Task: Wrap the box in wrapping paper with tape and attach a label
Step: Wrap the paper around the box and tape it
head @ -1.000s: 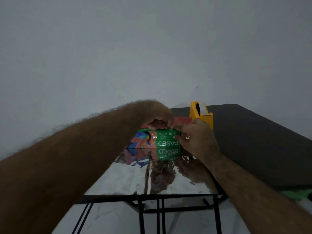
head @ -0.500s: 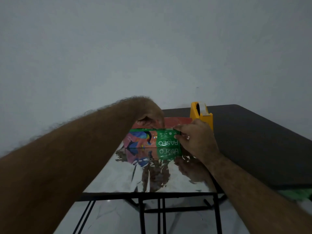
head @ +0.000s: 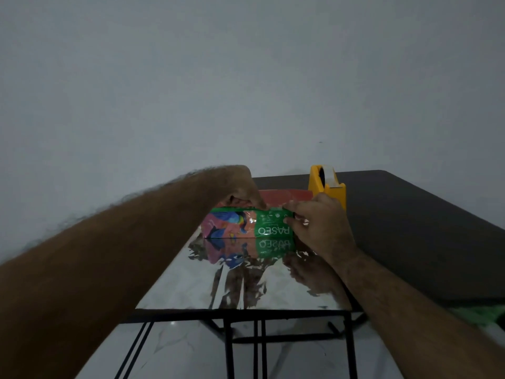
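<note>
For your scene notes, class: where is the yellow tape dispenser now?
In the head view, the yellow tape dispenser stands right of centre on the dark table, just behind the right hand.

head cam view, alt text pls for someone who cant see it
Two bare hands hold a colourful PASEO tissue box on a sheet of shiny silver wrapping paper: the left hand grips its top far edge, the right hand its right end. A yellow tape dispenser stands behind on the dark table, before a plain wall.
</note>
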